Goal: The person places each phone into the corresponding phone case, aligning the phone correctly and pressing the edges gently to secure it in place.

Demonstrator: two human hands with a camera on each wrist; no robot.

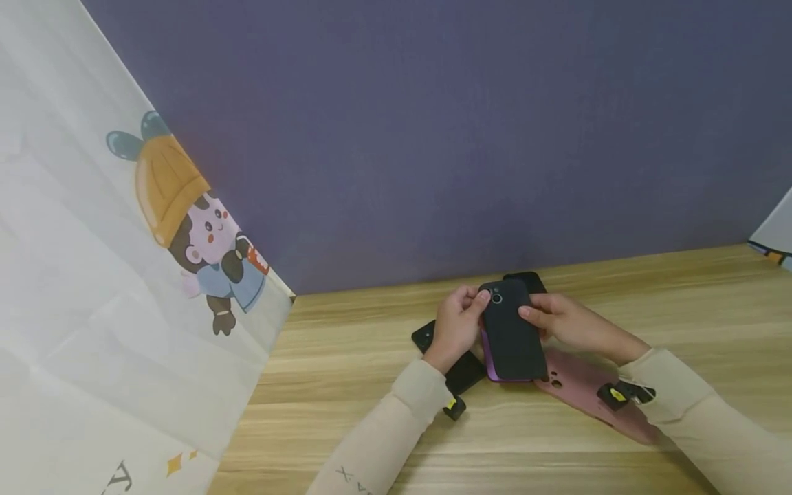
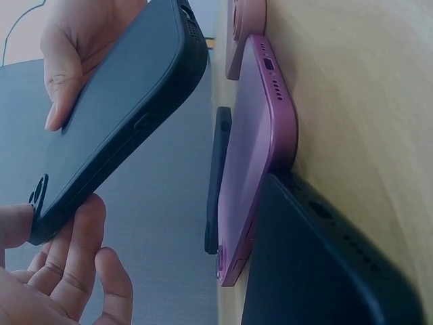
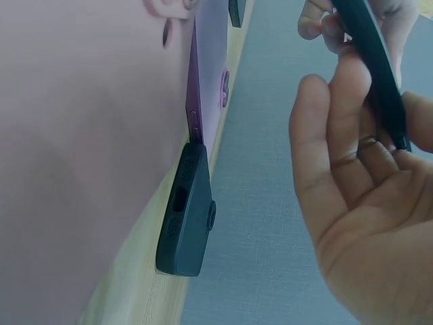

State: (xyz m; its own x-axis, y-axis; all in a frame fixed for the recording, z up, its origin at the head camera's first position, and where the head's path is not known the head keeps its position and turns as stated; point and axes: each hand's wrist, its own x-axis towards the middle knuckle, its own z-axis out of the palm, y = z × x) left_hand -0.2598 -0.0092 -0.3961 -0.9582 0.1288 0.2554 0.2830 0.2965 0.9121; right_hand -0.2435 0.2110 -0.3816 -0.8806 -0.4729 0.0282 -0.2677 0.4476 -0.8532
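Note:
A black phone (image 1: 512,330), camera side up, is held tilted above the table by both hands. My left hand (image 1: 459,322) pinches its camera-end corner, thumb on the back beside the lens and fingers beneath. With thumb and fingers my right hand (image 1: 566,322) grips the opposite long edge. In the left wrist view, the held phone (image 2: 128,108) shows its port end and side edge. Below it lies a purple phone (image 2: 245,145), mostly covered in the head view (image 1: 493,361).
A second black phone (image 1: 465,375) lies to the left, and a third black phone (image 1: 533,280) lies behind, near the purple-blue backdrop (image 1: 433,151). A pink phone (image 1: 584,392) lies under the right forearm. A white sheet with a cartoon figure (image 1: 210,240) borders the wooden table (image 1: 322,412).

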